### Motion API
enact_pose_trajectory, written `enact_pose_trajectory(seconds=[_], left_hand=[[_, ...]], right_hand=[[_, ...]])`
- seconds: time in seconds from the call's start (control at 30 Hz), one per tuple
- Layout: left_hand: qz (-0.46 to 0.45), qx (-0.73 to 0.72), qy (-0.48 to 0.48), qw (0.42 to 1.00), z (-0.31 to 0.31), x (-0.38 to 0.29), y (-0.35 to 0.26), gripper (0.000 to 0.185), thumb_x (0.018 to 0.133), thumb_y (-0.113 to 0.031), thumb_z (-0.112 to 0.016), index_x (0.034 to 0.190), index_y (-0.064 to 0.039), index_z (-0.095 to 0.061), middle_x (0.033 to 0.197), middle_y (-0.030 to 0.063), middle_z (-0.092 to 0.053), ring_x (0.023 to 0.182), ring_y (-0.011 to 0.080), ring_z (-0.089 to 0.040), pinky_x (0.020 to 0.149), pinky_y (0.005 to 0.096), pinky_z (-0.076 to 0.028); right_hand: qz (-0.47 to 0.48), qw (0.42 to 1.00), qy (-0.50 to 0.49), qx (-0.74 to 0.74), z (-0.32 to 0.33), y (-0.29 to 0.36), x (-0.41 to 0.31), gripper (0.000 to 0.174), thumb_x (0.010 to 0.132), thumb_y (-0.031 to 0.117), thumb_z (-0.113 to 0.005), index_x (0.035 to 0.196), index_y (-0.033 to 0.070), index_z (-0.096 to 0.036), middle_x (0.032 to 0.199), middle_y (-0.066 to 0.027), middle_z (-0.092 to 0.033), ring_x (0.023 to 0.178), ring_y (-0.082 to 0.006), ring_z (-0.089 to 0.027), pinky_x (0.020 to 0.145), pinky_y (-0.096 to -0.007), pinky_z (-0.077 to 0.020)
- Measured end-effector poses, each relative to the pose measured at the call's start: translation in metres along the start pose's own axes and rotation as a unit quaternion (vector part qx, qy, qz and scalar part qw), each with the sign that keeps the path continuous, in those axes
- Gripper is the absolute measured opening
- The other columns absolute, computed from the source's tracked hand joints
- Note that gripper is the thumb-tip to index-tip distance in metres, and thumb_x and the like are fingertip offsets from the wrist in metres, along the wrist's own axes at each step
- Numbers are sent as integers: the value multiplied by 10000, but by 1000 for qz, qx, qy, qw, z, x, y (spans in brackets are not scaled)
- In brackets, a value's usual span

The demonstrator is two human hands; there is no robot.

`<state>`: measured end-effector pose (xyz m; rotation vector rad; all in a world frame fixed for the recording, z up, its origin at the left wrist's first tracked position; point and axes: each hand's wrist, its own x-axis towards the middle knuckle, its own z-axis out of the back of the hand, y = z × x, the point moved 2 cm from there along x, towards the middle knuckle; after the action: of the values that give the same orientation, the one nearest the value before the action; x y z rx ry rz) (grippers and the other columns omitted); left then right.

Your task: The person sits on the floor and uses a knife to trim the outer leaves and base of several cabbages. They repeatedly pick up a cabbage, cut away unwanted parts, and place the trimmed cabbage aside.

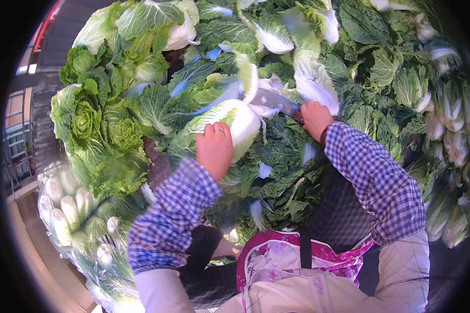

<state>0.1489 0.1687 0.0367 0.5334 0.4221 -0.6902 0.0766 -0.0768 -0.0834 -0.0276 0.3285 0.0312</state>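
My left hand (215, 150) grips a napa cabbage (241, 125) from above, its white base turned toward the right. In my right hand (316, 119) is the handle of a broad-bladed kitchen knife (272, 101). The blade points left and lies close to the cabbage's base; whether it touches is hard to tell. A pale leaf (247, 78) stands up at the blade's far end, by the base. Loose dark green outer leaves (286, 144) lie under and around both hands.
Whole cabbages (86, 121) are piled at the left. A clear plastic bag (74, 211) of trimmed cabbages stands at the lower left. More cabbages (454, 144) are heaped along the right. Leaves (274, 39) spread across the far side, and a floral apron (274, 250) covers my lap.
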Motion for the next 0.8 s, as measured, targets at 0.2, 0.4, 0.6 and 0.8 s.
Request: enact_pose_trajectory(seconds=[0.2,0.4,0.6,0.8], left_hand=[[2,-662,192,724,88,120,27,370,799,-199,-654,1040,67,-563,971,184,-617,790,264,-640,696,342,-551],[18,-712,-99,695,60,217,-41,824,836,-390,-667,1401,47,-256,1293,269,-463,996,265,-604,864,397,-488],[89,-485,-171,853,-11,172,77,673,820,-397,-677,1284,23,-429,1144,249,-588,1038,338,-588,868,394,-478],[117,-350,-150,917,-87,50,37,725,824,-503,-604,1283,36,-449,1284,240,-496,1261,378,-394,1040,460,-311]], right_hand=[[-14,998,-54,-25,-23,10,-1,158,839,167,-514,951,58,-536,902,-96,-547,796,-228,-583,615,-329,-489],[-125,950,44,282,13,7,-39,229,873,169,-512,1005,-12,-462,829,-206,-624,746,-357,-640,657,-441,-515],[-101,762,230,597,80,-54,-144,417,864,236,-605,1146,-5,-415,787,-152,-637,703,-289,-642,619,-381,-514],[-115,872,-34,474,76,25,-139,348,860,220,-597,1130,22,-498,1024,-163,-568,820,-342,-609,703,-415,-503]])
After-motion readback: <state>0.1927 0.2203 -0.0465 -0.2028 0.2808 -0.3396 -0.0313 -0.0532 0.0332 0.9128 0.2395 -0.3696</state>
